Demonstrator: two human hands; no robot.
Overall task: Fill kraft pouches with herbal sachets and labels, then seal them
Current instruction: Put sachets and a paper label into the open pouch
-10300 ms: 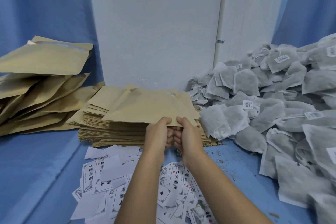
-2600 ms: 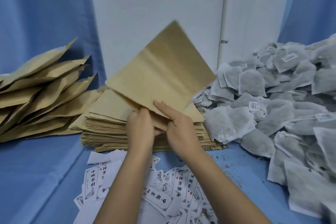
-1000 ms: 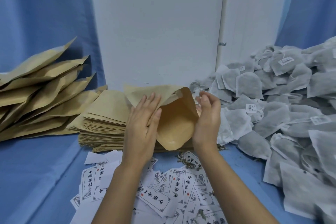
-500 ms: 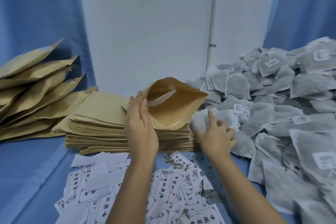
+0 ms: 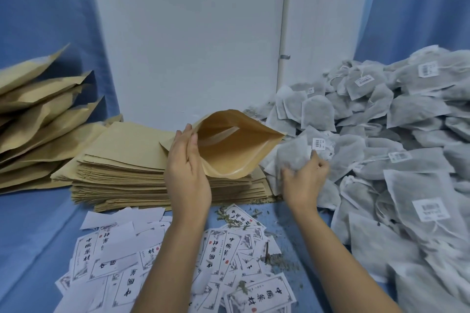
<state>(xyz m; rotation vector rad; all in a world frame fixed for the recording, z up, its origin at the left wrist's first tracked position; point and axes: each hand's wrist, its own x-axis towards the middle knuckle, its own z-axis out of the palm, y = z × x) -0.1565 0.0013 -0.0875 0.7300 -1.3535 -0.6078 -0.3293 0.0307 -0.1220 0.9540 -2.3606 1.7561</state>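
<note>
open pouch in left hand, sachet in right

left hand (image 5: pixel 187 173) is pinching the left rim of a tan kraft paper pouch (image 5: pixel 236 150): thumb lying inside the rim, straight fingers (image 5: pixel 183 136) lying behind it. the pouch mouth is gaping toward the camera, and its lower edge is resting on the stack of flat kraft pouches (image 5: pixel 127 160).

right hand (image 5: pixel 304 183) is gripping a white mesh herbal sachet (image 5: pixel 296 154) with curled fingers, at the near edge of the big pile of grey-white sachets (image 5: pixel 407 147), just right of the pouch mouth and not inside it.

printed white paper labels (image 5: pixel 122 262) are lying scattered under both forearms, with loose dried herb crumbs (image 5: pixel 274 259) among them. puffy filled kraft pouches (image 5: pixel 38 122) are leaning in a heap on the far left.

everything is sitting on a blue cloth surface (image 5: pixel 30 236). a white wall panel (image 5: pixel 190 33) is standing behind, with blue curtain (image 5: pixel 45 7) hanging on both sides.
</note>
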